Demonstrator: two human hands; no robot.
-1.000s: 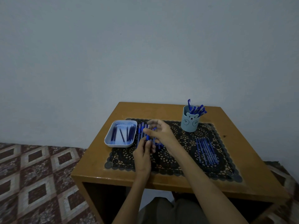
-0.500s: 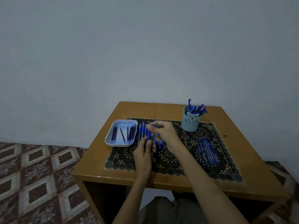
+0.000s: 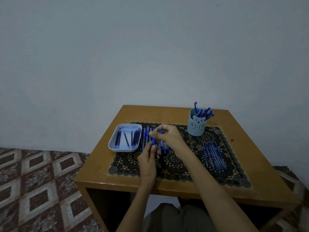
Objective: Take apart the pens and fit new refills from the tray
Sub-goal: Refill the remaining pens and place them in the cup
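A blue pen [image 3: 154, 141] stands nearly upright between both hands, above the dark lace mat [image 3: 180, 163]. My left hand [image 3: 148, 160] grips its lower part. My right hand [image 3: 167, 136] pinches its upper end with curled fingers. Behind the hands several blue pens [image 3: 145, 138] lie in a row on the mat. The pale blue tray [image 3: 124, 137] to the left holds several dark refills [image 3: 133, 137]. Which pen part each hand holds is too small to tell.
A light blue bear cup [image 3: 196, 125] with several pens stands at the back right of the wooden table [image 3: 167, 114]. Another row of blue pen parts [image 3: 213, 156] lies on the mat's right side. A patterned tile floor [image 3: 38, 181] lies to the left.
My right hand has closed down onto the top of the pen held by my left hand; its fingers, spread a second ago, now pinch it. The left hand stayed put.
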